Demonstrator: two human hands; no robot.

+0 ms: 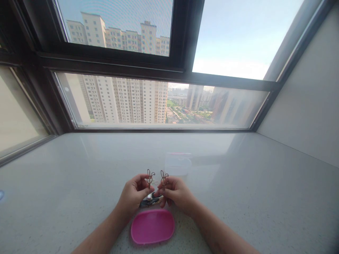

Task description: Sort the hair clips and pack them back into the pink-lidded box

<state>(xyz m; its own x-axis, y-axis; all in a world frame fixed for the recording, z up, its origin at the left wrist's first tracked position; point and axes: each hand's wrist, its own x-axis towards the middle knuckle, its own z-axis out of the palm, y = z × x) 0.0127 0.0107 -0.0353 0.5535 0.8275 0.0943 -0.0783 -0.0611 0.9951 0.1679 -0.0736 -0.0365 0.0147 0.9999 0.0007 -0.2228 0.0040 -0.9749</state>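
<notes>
Closer than both hands lies a pink oval tray (153, 226); just beyond them, a clear plastic bag (178, 165). Fingers partly hide small dark objects (150, 201). The left hand (132, 193) pinches one brown rabbit-shaped clip (149, 180), upright; the right hand (179, 194) pinches its twin (163, 181).

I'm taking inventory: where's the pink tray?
In the head view, the pink tray lies on the pale counter just left of bottom centre, below the gap between left hand and right hand.

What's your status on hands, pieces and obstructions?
Left hand pinching one thin brown rabbit-shaped piece; right hand pinching a matching piece. Both upright, apart. Shallow pink oval tray nearer wearer, not blocking either piece.
</notes>
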